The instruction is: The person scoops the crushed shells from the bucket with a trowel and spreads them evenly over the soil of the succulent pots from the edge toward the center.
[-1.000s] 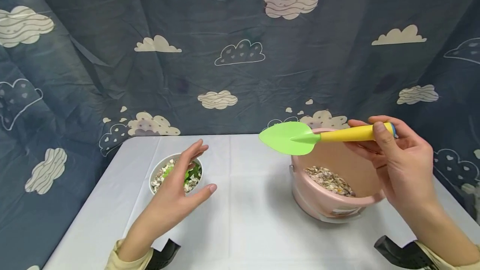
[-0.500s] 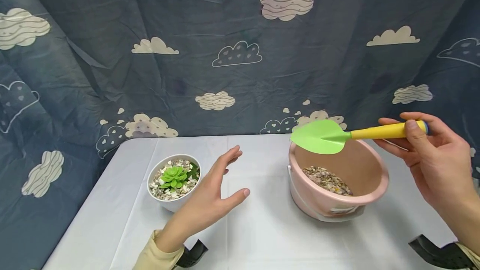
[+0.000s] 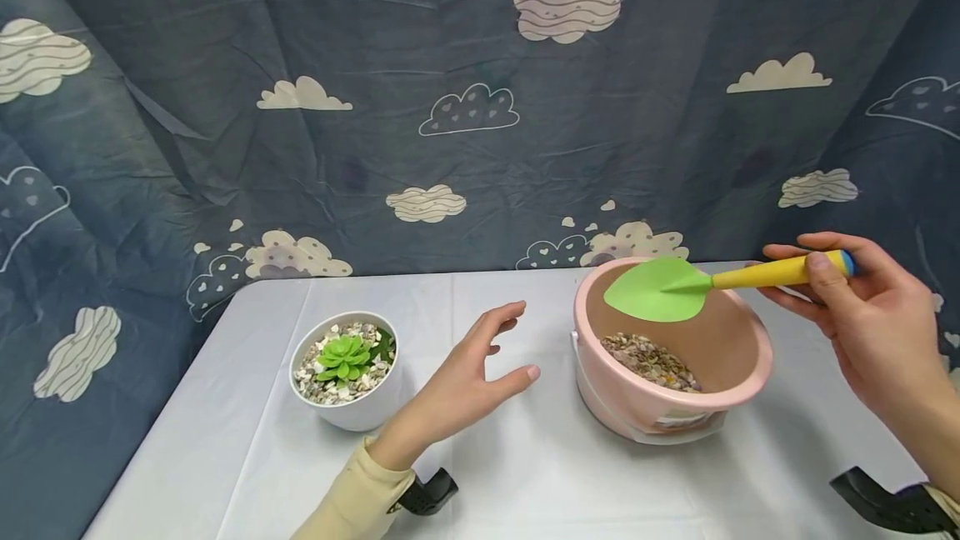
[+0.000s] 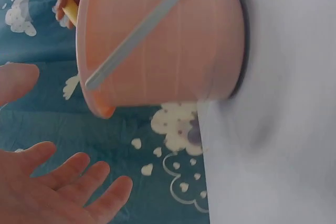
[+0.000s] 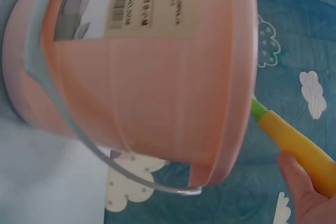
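Trowel (image 3: 729,278), green-bladed and yellow-handled, is pinched near its handle's end in a person's right grip (image 3: 873,323), its blade at the mouth of a pink bucket (image 3: 622,398) holding gravel (image 3: 651,362). The left grip (image 3: 468,382), fingers and thumb apart, hovers between the bucket and a white pot (image 3: 360,417), where a green plant (image 3: 343,357) sits among pale stones (image 3: 330,391). Both vessels stand on a white-covered worktop (image 3: 247,457) before a cloud-print curtain (image 3: 465,32).

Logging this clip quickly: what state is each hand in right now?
Left hand: open, holding nothing.
Right hand: holding the green trowel by its yellow handle.
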Motion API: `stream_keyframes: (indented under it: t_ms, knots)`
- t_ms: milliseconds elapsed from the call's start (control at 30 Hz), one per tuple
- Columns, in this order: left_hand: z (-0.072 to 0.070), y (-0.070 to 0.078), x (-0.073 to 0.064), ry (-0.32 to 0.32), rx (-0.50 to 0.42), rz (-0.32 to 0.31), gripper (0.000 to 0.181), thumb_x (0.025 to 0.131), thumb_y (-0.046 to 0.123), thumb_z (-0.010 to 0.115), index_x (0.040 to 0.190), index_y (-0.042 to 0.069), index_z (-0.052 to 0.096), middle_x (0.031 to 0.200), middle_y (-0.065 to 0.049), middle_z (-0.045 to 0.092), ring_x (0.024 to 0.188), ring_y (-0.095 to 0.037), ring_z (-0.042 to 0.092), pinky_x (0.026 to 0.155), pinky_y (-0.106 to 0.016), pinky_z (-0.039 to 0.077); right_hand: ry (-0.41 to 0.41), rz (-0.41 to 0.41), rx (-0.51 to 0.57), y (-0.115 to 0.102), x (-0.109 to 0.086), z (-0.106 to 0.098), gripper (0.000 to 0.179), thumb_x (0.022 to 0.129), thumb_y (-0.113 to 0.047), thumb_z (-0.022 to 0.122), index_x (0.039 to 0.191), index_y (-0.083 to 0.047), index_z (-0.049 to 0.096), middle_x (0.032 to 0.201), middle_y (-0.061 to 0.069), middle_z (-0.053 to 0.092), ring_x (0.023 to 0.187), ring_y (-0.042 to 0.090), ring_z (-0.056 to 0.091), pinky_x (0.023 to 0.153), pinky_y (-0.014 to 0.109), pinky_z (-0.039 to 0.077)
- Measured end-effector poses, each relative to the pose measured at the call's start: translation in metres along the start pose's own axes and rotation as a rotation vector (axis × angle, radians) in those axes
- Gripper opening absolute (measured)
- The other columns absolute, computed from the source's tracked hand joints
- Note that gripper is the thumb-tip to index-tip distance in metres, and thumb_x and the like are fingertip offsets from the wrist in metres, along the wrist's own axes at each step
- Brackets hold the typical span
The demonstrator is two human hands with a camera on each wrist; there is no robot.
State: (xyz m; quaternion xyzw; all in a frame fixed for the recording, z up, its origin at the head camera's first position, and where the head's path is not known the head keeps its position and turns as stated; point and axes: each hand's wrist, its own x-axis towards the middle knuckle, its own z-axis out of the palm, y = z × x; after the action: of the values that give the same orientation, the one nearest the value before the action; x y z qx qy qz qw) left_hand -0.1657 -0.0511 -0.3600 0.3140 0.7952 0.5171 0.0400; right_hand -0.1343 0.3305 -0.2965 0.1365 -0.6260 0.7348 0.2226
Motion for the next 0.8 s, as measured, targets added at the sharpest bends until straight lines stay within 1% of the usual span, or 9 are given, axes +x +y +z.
stream_keyframes:
  t_ms: [100,200,300,433,500,567,633,700,800]
  knots:
    - [0.008,0.000,0.006,-0.018,-0.045,0.002,0.066,0.093,0.031,0.068,0.150,0.027,0.034,0.151,0.013,0.035,0.137,-0.011,0.034,0.106,-0.040,0.036,-0.039,-0.009,-0.030,0.004,0.000,0.001,0.030,0.097,0.009,0.049,0.127,0.010,0.051,0.114,0.013,0.068,0.102,0.017,0.068,0.076,0.027,0.053]
    - [0.016,0.002,0.013,-0.034,-0.054,0.020,0.067,0.093,0.035,0.067,0.150,0.026,0.033,0.151,0.009,0.035,0.138,-0.015,0.034,0.106,-0.039,0.036,-0.066,-0.013,-0.101,0.008,0.001,0.003,0.031,0.096,0.010,0.050,0.127,0.010,0.051,0.114,0.012,0.068,0.102,0.015,0.068,0.076,0.026,0.052]
    - [0.023,0.003,0.020,-0.051,-0.069,0.022,0.068,0.093,0.038,0.067,0.150,0.028,0.033,0.151,0.009,0.035,0.138,-0.017,0.035,0.106,-0.039,0.036,-0.085,-0.020,-0.259,0.013,0.001,0.005,0.031,0.097,0.008,0.052,0.128,0.007,0.053,0.114,0.010,0.067,0.101,0.012,0.068,0.075,0.024,0.052]
    - [0.032,0.002,0.028,-0.073,-0.132,-0.016,0.067,0.092,0.040,0.067,0.150,0.031,0.033,0.151,0.012,0.033,0.138,-0.017,0.035,0.106,-0.041,0.036,-0.108,-0.011,-0.469,0.019,0.002,0.006,0.032,0.098,0.004,0.052,0.131,0.001,0.052,0.116,0.008,0.064,0.101,0.006,0.066,0.075,0.021,0.052]
    - [0.036,0.001,0.031,-0.087,-0.165,-0.029,0.067,0.092,0.040,0.067,0.150,0.032,0.033,0.151,0.015,0.032,0.137,-0.015,0.036,0.106,-0.042,0.037,-0.117,0.000,-0.550,0.022,0.002,0.007,0.032,0.099,0.002,0.052,0.131,-0.001,0.052,0.117,0.006,0.062,0.101,0.003,0.065,0.074,0.019,0.052]
    - [0.041,0.000,0.034,-0.098,-0.190,-0.032,0.069,0.092,0.040,0.067,0.151,0.030,0.032,0.151,0.016,0.031,0.137,-0.013,0.036,0.105,-0.042,0.037,-0.129,0.007,-0.614,0.025,0.003,0.009,0.031,0.100,0.000,0.051,0.131,-0.003,0.051,0.117,0.005,0.062,0.102,0.001,0.064,0.075,0.018,0.051]
    - [0.045,-0.001,0.038,-0.106,-0.201,-0.030,0.071,0.092,0.040,0.067,0.152,0.027,0.031,0.152,0.016,0.030,0.136,-0.011,0.036,0.103,-0.041,0.038,-0.143,0.011,-0.645,0.027,0.005,0.010,0.030,0.101,-0.001,0.051,0.131,-0.004,0.050,0.117,0.005,0.061,0.102,0.000,0.063,0.076,0.017,0.051]
    - [0.048,-0.001,0.042,-0.103,-0.208,-0.033,0.074,0.092,0.039,0.068,0.153,0.025,0.029,0.153,0.014,0.030,0.135,-0.010,0.038,0.102,-0.041,0.039,-0.160,0.019,-0.608,0.030,0.007,0.011,0.030,0.100,0.000,0.050,0.130,-0.003,0.049,0.117,0.007,0.061,0.103,0.002,0.063,0.077,0.018,0.051]
    - [0.052,0.000,0.049,-0.095,-0.220,-0.051,0.076,0.090,0.038,0.070,0.153,0.024,0.029,0.153,0.010,0.032,0.133,-0.010,0.039,0.101,-0.039,0.039,-0.172,0.025,-0.581,0.035,0.010,0.012,0.030,0.099,0.001,0.051,0.129,-0.004,0.048,0.116,0.006,0.062,0.103,0.003,0.064,0.078,0.018,0.051]
